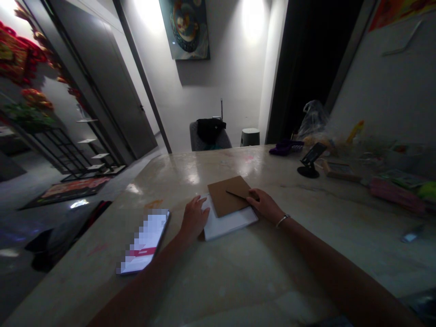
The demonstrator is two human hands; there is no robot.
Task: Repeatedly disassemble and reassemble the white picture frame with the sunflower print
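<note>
A room in a home — a painting on the far wall, a chair beneath it, and a door, metal shelves and a rug to the left.

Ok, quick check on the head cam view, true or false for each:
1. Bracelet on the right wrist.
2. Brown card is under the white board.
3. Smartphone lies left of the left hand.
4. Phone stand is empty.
1. The right hand wears a bracelet. True.
2. The brown card lies under the white board. False: it lies on top of the board.
3. The smartphone lies on the marble-look tabletop, left of the left hand. True.
4. The phone stand is empty. False: it holds a phone.
</note>
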